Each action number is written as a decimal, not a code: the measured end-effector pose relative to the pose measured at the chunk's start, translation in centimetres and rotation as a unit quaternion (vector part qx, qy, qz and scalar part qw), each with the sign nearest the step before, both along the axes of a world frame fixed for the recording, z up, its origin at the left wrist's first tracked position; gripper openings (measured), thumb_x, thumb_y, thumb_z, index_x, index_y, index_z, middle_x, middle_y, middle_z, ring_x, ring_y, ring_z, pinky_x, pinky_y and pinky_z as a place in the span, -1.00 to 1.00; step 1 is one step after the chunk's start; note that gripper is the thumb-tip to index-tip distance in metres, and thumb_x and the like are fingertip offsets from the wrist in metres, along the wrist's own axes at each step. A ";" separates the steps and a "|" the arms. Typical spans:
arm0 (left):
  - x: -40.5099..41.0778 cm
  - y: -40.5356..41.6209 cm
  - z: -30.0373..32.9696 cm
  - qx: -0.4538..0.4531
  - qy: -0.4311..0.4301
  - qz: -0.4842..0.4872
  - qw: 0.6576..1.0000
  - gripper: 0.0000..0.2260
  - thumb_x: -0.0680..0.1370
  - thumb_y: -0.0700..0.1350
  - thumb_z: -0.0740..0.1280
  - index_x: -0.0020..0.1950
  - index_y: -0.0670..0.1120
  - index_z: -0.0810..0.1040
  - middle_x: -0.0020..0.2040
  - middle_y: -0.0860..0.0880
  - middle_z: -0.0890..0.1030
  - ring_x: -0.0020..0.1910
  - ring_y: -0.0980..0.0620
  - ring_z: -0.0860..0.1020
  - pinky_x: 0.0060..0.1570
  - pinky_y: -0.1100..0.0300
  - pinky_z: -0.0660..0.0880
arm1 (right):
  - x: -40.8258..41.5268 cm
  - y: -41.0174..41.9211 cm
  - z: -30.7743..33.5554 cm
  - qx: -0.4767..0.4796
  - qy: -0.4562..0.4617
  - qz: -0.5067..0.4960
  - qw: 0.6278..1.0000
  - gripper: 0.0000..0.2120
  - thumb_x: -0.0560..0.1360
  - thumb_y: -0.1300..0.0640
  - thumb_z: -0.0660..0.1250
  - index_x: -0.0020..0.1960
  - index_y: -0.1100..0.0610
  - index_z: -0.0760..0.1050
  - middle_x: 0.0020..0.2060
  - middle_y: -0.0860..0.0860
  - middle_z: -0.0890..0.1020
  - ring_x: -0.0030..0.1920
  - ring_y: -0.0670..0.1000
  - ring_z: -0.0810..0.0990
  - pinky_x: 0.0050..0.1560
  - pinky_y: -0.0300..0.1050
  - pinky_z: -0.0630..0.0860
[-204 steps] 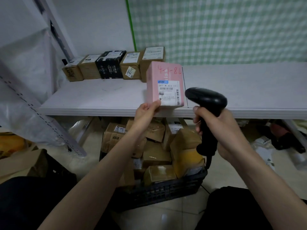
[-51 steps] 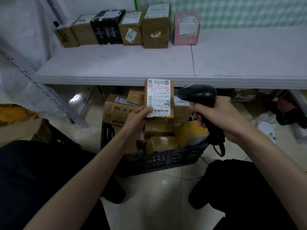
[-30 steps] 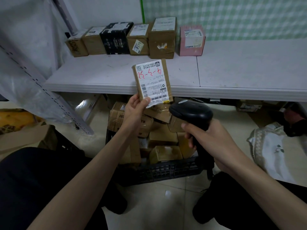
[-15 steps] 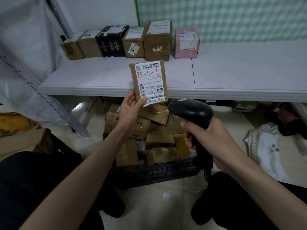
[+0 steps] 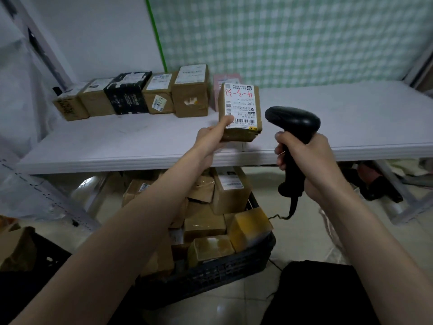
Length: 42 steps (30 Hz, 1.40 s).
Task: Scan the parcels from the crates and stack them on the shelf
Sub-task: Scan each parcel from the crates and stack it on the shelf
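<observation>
Parcel (image 5: 239, 113) — small, stiff cardboard, likely light — pinched at its lower corner by left hand (image 5: 212, 137); right hand (image 5: 304, 156) grips scanner (image 5: 293, 123).

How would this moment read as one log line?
left hand: holds parcel over shelf | right hand: grips scanner | crate: parcels remain

This looks like a parcel storeroom or sorting room. A row of taped cardboard boxes (image 5: 150, 95) with printed labels stands on a long white shelf (image 5: 328, 118) held by metal racks. Below it, a black plastic crate (image 5: 225, 270) on the tiled floor is piled with more brown parcels. A hand holds a black barcode scanner (image 5: 293, 123) beside a labelled box (image 5: 239, 111) with red numbers.
</observation>
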State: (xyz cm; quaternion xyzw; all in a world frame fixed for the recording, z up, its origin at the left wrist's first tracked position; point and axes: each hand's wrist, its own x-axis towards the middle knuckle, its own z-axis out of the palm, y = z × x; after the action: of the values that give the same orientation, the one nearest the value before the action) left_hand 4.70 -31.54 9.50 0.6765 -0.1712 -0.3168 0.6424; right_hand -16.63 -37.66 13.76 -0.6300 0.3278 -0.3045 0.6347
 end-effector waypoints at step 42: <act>2.6 -20.4 -2.7 0.325 -0.653 -0.057 0.682 -0.47 0.71 0.05 0.12 0.59 -0.23 0.17 0.54 -0.25 0.27 0.56 -0.24 0.19 0.55 -0.07 0.12 | -0.7 -7.7 0.0 0.018 0.012 -0.079 0.997 -0.88 0.52 0.16 0.39 -0.19 0.16 0.57 -0.42 -0.02 0.61 -0.45 -0.03 0.55 -0.37 -0.15 0.47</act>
State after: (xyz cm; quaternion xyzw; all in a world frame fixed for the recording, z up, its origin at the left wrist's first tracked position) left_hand 7.29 -51.98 6.76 0.8668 -0.4722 0.1336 0.0882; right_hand -17.37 -45.41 13.80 -0.5945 0.3899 -0.3404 0.6154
